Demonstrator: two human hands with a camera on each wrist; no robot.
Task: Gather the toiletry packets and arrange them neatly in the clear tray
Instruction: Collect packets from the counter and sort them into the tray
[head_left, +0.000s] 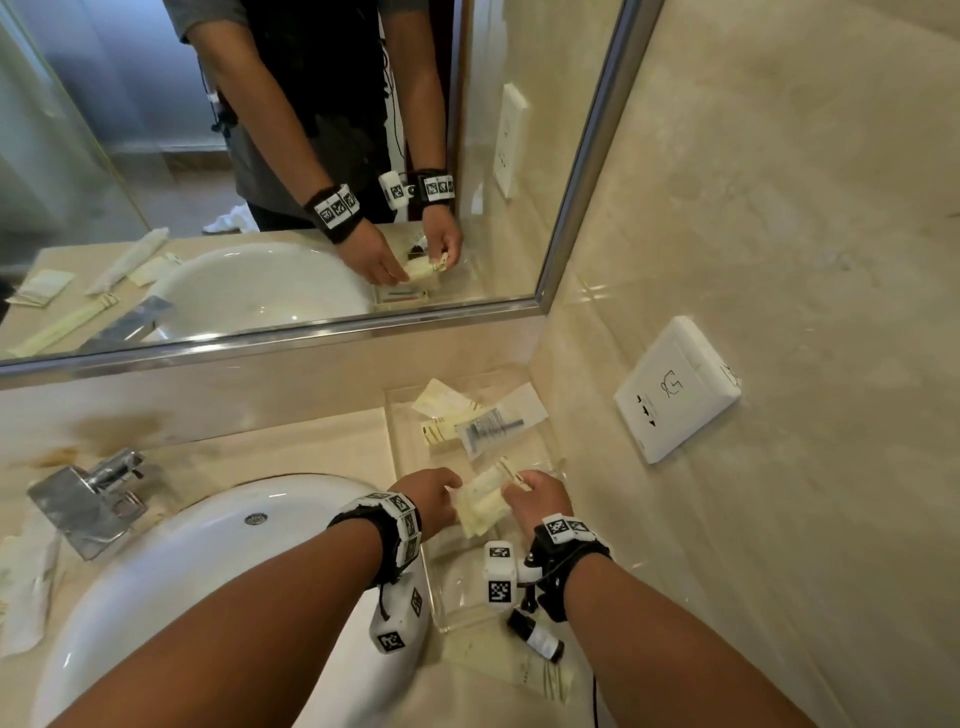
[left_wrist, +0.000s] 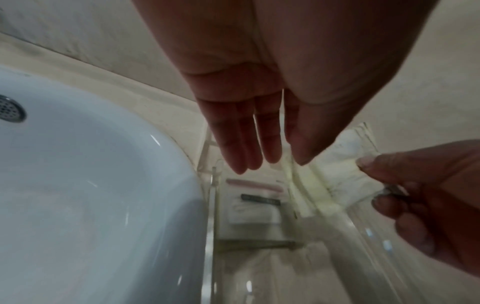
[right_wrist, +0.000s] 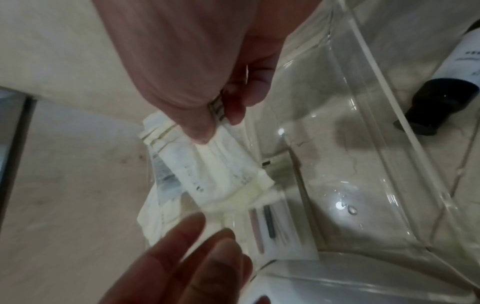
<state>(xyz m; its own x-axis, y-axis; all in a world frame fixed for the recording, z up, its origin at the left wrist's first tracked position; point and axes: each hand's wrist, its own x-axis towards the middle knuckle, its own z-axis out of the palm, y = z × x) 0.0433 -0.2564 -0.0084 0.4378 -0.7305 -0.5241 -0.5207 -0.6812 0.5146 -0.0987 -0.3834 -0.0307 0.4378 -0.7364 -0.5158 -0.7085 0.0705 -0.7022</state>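
Now right hand (head_left: 537, 496) pinches packets (head_left: 485, 501) beside left hand (head_left: 431, 496).

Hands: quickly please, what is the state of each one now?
Left hand: open, straight fingers touching the packets.
Right hand: pinching the packets at one end, over the tray.

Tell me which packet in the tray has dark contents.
The clear-wrapped packet at the clear tray's far end, beside the wall; the other packets are cream.

Packet print blurred, no text legible
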